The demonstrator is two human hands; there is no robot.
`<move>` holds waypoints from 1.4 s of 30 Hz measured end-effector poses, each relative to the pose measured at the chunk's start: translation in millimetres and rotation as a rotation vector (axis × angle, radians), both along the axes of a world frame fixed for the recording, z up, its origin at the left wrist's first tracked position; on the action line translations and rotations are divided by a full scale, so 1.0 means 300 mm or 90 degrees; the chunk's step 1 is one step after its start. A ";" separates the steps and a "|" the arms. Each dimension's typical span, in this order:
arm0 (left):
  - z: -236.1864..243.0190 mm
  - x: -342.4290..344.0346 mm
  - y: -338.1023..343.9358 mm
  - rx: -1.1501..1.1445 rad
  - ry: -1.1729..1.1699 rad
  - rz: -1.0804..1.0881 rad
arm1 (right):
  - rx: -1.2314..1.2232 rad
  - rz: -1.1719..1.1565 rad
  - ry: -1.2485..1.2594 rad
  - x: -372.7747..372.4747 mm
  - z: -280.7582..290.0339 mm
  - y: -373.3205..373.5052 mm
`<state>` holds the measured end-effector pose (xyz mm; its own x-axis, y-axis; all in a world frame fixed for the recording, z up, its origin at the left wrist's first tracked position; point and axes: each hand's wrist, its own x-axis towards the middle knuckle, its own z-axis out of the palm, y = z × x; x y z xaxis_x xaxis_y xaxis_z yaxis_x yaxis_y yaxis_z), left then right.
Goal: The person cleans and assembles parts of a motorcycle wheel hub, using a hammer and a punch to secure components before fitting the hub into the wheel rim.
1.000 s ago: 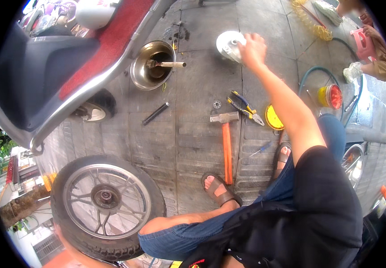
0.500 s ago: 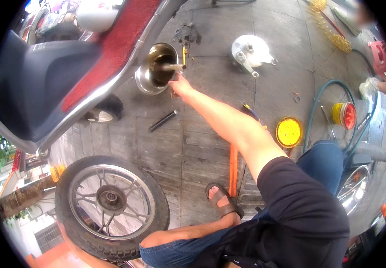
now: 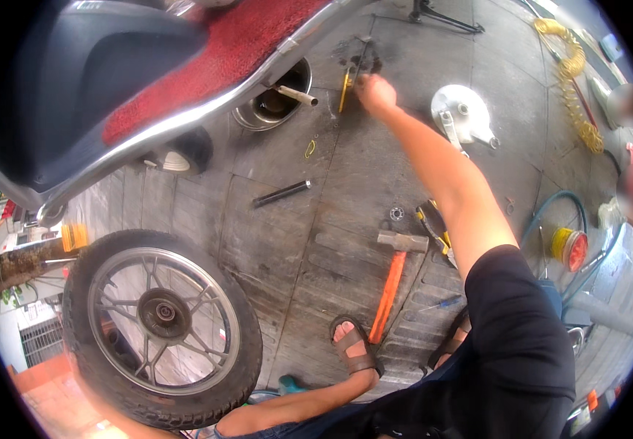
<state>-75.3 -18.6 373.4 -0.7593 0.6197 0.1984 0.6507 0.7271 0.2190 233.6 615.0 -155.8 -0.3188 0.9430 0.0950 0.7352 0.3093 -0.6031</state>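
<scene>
Low on the left of the paving (image 3: 261, 252), a treaded rubber tyre (image 3: 245, 358) rings spoked metal; the left hand is out of sight. Farther off, a slim yellow tool (image 3: 345, 91) lies lengthwise, just left of the nearer right hand (image 3: 377, 95), fingers seemingly curled, hold unclear. Rightward sits a smooth, silvery round plate (image 3: 470, 110).

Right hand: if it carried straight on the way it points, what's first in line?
Probably the upper end of the slim yellow tool on the pavement, just past the right hand's fingertips; depth is unclear.
</scene>
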 end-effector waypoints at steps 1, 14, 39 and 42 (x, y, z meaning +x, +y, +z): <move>0.004 0.001 -0.009 -0.001 -0.001 0.005 | -0.010 0.012 -0.006 -0.012 -0.001 0.014; 0.025 0.046 0.024 -0.006 -0.014 0.002 | -0.047 0.101 0.180 -0.065 0.053 -0.094; -0.423 0.830 0.956 -0.187 0.144 -0.892 | -0.369 0.461 0.546 0.480 0.990 -0.710; -0.593 0.923 1.029 -0.315 0.195 -0.921 | -0.357 0.373 0.473 0.552 1.087 -0.791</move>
<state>201.5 289.9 195.5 0.5496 0.8087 -0.2097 0.8083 -0.5781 -0.1114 399.2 377.8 170.2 -0.7718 0.6336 0.0541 -0.0412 0.0351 -0.9985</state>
